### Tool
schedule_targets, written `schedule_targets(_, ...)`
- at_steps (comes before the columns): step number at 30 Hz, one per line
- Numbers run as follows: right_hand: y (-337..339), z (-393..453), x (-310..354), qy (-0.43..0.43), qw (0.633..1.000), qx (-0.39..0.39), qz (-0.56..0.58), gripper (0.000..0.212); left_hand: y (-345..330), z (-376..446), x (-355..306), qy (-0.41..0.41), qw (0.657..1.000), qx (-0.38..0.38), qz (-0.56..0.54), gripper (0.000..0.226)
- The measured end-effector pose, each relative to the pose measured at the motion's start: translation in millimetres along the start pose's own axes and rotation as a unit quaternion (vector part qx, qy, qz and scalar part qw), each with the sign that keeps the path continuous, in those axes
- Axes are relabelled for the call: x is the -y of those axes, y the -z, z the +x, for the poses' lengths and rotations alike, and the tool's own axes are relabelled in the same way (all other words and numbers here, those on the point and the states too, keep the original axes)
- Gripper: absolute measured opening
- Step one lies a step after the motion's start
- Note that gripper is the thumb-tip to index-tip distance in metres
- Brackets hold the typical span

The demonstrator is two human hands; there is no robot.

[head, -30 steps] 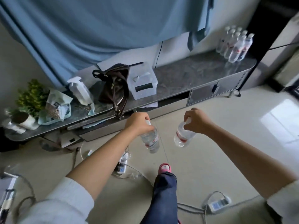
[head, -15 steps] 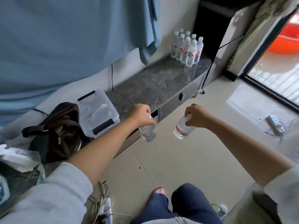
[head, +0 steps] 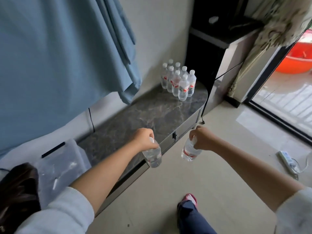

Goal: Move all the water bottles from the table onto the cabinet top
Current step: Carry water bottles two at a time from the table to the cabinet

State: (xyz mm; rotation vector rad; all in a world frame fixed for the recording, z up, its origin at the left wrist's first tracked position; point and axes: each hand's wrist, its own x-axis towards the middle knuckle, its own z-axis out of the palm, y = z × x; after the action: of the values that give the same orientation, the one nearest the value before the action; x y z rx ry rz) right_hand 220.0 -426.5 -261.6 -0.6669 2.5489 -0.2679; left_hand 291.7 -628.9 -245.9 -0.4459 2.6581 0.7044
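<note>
At twelve o'clock from you, near the far rounded end of the dark grey marble-patterned cabinet top (head: 152, 114), stands a tight cluster of clear plastic water bottles with white caps and red labels (head: 179, 81), all upright and touching or nearly touching one another. Your left hand (head: 145, 139) is at about eleven o'clock, its grip curled round the neck of a clear plastic water bottle (head: 152, 157) that hangs cap-up over the near front edge of the cabinet top, slightly tilted. Your right hand (head: 201, 138) is at about one o'clock, its grip clamped round the cap end of a second clear water bottle with a red label band (head: 190, 152), which hangs above the pale tiled floor (head: 228, 157), just out from the cabinet's front. The two held bottles are near each other but apart.

At nine o'clock on the cabinet top sits a translucent plastic storage box with a black handle (head: 60, 159), and beside it at eight o'clock a dark brown bag (head: 16, 186). A blue curtain (head: 59, 56) hangs behind the cabinet. A white power strip (head: 287, 158) lies on the floor at three o'clock, and an orange basin (head: 297, 59) shows beyond the glass door at two o'clock.
</note>
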Motion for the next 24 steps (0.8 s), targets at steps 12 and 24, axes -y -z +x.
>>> schedule_targets(12,95.4,136.7,-112.5,-0.009,0.999,0.010,-0.032,0.033,18.5,170.5,-87.0,-0.002,1.000,-0.011,-0.009,0.036)
schedule_targets(24,158.2,273.8,-177.9,-0.001,0.997,0.063,-0.042,0.026,36.6,325.3,-128.8,0.005,0.998,0.060,0.031,0.035)
